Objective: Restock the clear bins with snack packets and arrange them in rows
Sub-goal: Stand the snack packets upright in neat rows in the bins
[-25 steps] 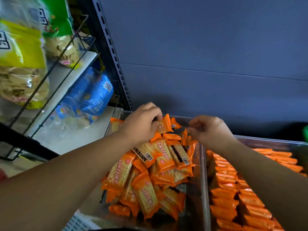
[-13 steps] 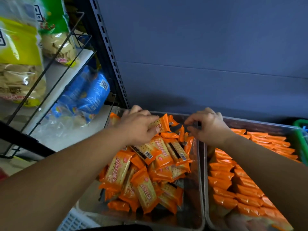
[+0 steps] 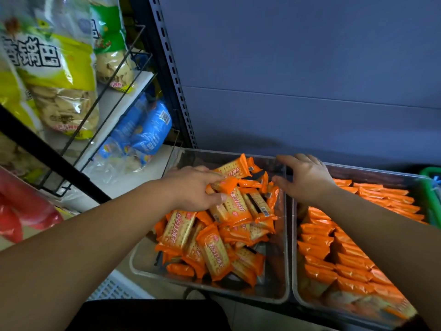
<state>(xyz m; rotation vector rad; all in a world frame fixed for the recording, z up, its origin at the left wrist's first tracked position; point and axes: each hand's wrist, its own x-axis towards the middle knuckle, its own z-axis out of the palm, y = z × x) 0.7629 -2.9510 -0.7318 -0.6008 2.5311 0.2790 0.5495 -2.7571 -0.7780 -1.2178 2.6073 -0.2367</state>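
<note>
The left hand (image 3: 191, 189) pinches one orange packet (image 3: 225, 182) betw. thumb and fingers, at the top rear of the loose pile (image 3: 214, 249) in the left bin (image 3: 210, 289). The right hand (image 3: 307, 180) is spread and holds nothing. It is over the rear end of the wall between the bins (image 3: 287, 235), but I cannot tell if it touches. The right bin (image 3: 377, 173) is filled w/ neat rows (image 3: 338, 259).

Risks, as I judge them:
- **Sliding pile:** the pile is high and the pkts lie crossed over each other. Pulling one out can drag its neighbours, so they slide forward or over the front rim.
- **Weak grip:** the wrappers look glossy, i.e. slippery, so a pinch on the crimped end only may slip.
- **Disturbed rows:** if the right forearm drops, it can sweep the rows out of line.

Room for moving:
- **Behind and above:** the back panel (image 3: 298, 91) stands directly behind both bins, so there is no way backward. Upward is free.
- **Left side:** the wire rack (image 3: 114, 96) is near the bin corner, so elbow space is limited.
- **Right side:** a green basket (image 3: 429, 187) is just beside the right bin.
- **Inside the left bin:** bare floor shows at the front-left corner and along the right side, enough to begin a row.
</note>
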